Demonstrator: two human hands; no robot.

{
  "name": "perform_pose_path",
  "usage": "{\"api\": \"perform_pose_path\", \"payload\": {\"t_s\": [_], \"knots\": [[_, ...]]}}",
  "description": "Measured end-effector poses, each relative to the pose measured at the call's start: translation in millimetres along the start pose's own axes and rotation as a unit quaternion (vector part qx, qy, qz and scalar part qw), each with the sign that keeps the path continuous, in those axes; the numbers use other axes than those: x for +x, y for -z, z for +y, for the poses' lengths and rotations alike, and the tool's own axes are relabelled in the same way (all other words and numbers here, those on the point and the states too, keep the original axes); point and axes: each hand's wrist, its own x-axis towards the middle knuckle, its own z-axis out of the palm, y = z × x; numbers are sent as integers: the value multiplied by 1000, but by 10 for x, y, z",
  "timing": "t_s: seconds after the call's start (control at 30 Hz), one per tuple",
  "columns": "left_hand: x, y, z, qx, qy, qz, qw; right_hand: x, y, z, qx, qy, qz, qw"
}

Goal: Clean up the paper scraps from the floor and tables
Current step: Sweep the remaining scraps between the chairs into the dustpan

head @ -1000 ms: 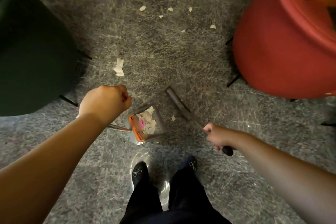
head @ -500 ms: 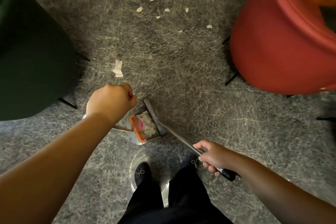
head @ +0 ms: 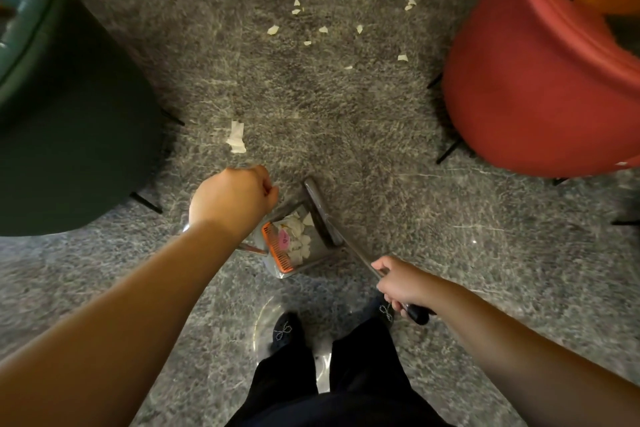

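A: Hands first, what's each doing?

B: Left hand point(head: 232, 199) is curled into a fist over the dustpan's upright handle; the handle itself is mostly hidden under the fist, so grip detail I can't tell beyond fingers wrapped. Right hand point(head: 401, 284) is wrapped round the broom point(head: 341, 239) shaft, near its black end.

A: Why held that way?

B: Looks like L steadies the dustpan point(head: 294, 246) so it doesn't slide, while R angles the brush head across the pan's mouth, prob. to pull bits in. Brush head sits right at the pan's open edge, touching or nearly, can't say which.

A: What's in the pan?

B: White paper bits piled inside, a pink piece too, next to the orange comb point(head: 277, 248) along one wall, I'd guess for raking the bristles clean.

A: And what's left?

B: One bigger strip of paper point(head: 236, 137) on the floor point(head: 433, 253) just ahead of the L hand. Further out, scattered scraps point(head: 323, 29) spread on the rug point(head: 329, 107), well apart from the pan, btw the green chair point(head: 69, 149) and red chair point(head: 536, 80).

A: Progress?

B: Partway, I'd judge. Next probably needs pan + broom shifted fwd; rug pile may snag small bits. No tabletop in view, so that part unknown.
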Motion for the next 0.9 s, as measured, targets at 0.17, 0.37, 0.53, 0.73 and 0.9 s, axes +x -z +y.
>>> {"api": "perform_pose_path", "payload": {"t_s": [0.17, 0.37, 0.53, 0.73, 0.9], "knots": [[-109, 41, -133, -18, 10, -9, 1000, 36, -197, -118, -21, 9, -20, 1000], [-216, 80, -415, -26, 50, -2, 998, -107, -244, -75, 50, -4, -14, 999], [-363, 137, -759, -57, 93, 4, 994, -266, -274, -385, 122, 9, 5, 992], [-473, 326, -1296, -85, 164, 36, 982, -256, -353, -860, 135, 51, 58, 988], [-370, 446, -1678, -96, 217, 73, 969, -12, -233, -1297, 142, 72, 74, 984]]}}
